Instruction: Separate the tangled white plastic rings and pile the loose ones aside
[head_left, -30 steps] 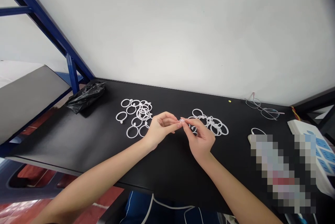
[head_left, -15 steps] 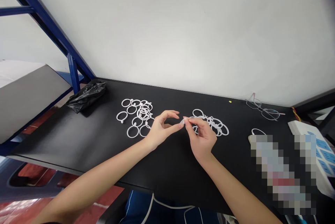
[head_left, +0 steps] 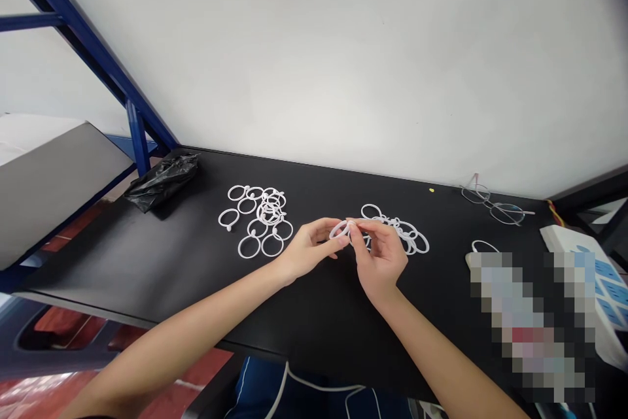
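Pile of rings (head_left: 398,228) sits partly hidden behind the right hand (head_left: 381,254)

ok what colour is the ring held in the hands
The held ring is white, seen in the head view.

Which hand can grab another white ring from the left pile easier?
Probably the left hand, nearer that pile of round white rings. The right hand, farther off, pinches a white ring the left also touches.
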The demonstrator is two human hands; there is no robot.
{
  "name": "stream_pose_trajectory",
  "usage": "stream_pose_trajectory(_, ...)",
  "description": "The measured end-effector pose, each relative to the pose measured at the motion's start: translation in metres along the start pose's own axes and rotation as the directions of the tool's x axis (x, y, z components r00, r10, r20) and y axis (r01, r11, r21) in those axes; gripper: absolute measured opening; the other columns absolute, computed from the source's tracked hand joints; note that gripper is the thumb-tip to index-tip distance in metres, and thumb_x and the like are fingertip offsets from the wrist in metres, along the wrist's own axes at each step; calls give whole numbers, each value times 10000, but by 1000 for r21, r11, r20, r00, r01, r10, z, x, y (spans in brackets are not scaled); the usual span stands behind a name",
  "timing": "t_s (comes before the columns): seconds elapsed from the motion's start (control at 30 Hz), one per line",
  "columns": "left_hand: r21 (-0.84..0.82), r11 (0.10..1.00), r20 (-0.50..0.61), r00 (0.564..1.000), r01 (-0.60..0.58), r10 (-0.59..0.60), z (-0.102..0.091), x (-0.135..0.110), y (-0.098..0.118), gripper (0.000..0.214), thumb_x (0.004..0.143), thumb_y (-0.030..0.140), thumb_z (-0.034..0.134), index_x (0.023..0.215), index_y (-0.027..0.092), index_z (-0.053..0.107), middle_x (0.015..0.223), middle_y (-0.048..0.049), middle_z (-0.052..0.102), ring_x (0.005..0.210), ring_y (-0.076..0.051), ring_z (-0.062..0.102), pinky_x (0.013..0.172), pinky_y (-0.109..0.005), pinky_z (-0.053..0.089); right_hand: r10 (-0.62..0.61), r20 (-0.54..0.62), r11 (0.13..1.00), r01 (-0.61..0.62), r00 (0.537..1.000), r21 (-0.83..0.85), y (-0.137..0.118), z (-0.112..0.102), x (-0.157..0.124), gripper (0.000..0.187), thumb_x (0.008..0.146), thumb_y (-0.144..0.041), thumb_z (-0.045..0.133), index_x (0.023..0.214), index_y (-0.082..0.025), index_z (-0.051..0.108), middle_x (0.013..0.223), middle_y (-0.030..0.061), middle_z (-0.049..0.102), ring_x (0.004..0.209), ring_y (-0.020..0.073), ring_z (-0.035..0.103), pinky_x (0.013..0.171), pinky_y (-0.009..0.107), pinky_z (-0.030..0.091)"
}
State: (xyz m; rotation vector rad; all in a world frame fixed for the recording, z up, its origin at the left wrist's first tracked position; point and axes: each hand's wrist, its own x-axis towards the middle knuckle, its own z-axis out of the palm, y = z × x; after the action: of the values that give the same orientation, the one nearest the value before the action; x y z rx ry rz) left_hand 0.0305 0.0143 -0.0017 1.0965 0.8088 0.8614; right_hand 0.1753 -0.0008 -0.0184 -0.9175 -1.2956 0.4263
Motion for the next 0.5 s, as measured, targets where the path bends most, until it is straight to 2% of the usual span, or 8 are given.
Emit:
stream_pose_trajectory(0.1,-27,999,-65,997,-45,43,-3,2,-1,385,801,401,733,1108,179,666,1024,-61,654,843,-136,600,667,-237,519,12,52,999,-9,999,-42,1,-1,1,211,858,-160,672,1056,-226,639,977,60,724,853,196,711,763,366,601)
stream_pose_trajectory(0.2,-42,995,-75,993,-91,88,-4,3,0,375,793,372,749,1118,197,682,910,-25,616,816,-124,577,665,-228,506,40,150,995,-26,988,-97,2,-3,2,262,902,-194,615,1162,-228,625,1058,79,716,865,193,704,770,364,599)
stream_pose_trajectory(0.33,-63,988,-72,988,-143,138,-2,1,3,376,773,317,773,1119,198,687,828,-3,561,806,-120,555,673,-228,484,30,196,993,-6,980,-121,-1,-5,5,205,945,-191,529,1089,-238,668,1031,68,713,926,207,690,764,357,585)
stream_pose_trajectory(0.5,-69,985,-92,985,-155,148,0,-1,5,348,724,262,811,1025,182,656,836,11,532,805,-109,524,730,-245,472,-64,198,985,94,978,-144,-2,-5,7,207,928,-143,544,1031,-228,702,997,68,724,920,216,689,762,362,572)
